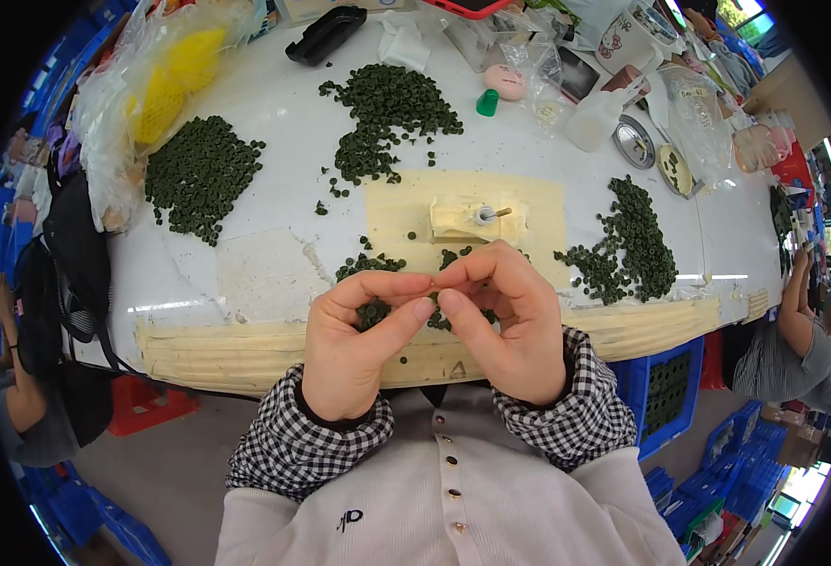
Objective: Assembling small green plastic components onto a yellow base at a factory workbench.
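Pale top (406, 491) | left hand (359, 340), right hand (510, 321) (nearly touching) | green pieces (372, 265) below

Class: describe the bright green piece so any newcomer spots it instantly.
On the white table, find the dark-green pile at the far middle. Right of it, beside a rounded pink object, is the bright green piece, brighter than the pile.

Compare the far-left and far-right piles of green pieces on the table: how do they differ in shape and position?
The far-left pile is broad and compact; the far-right pile is narrower, with a looser arm spreading leftward.
The far-left pile lies beside a clear plastic bag, while the far-right pile lies close to the tan taped edge.
Both are many small, dark green pieces on the white table.
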The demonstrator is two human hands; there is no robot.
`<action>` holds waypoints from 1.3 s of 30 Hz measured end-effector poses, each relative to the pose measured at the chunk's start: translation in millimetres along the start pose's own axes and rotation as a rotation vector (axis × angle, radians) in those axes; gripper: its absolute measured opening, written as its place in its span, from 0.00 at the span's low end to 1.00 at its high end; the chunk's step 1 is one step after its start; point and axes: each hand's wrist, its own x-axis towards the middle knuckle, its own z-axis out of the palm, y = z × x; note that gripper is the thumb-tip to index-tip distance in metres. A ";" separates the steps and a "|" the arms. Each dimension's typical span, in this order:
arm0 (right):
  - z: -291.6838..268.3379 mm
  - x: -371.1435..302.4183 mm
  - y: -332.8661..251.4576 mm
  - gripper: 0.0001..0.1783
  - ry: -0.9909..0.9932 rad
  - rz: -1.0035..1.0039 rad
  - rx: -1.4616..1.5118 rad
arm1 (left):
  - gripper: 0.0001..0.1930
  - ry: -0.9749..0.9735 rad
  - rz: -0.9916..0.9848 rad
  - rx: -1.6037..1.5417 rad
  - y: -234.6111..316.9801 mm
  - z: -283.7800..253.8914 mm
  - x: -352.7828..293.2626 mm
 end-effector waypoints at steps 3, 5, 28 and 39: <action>0.5 0.8 -0.2 0.07 0.001 -0.030 -0.007 | 0.09 0.007 0.008 0.012 0.2 0.0 -0.4; 0.2 0.9 -0.3 0.07 -0.004 -0.028 -0.009 | 0.09 0.003 0.013 0.032 0.8 -0.5 -0.8; -0.1 0.3 -3.2 0.06 -0.012 -0.036 -0.060 | 0.09 0.000 0.022 0.069 0.0 -3.7 -0.2; -0.4 0.9 -9.3 0.08 -0.056 -0.266 -0.398 | 0.07 0.007 -0.009 0.228 8.0 -11.6 -1.0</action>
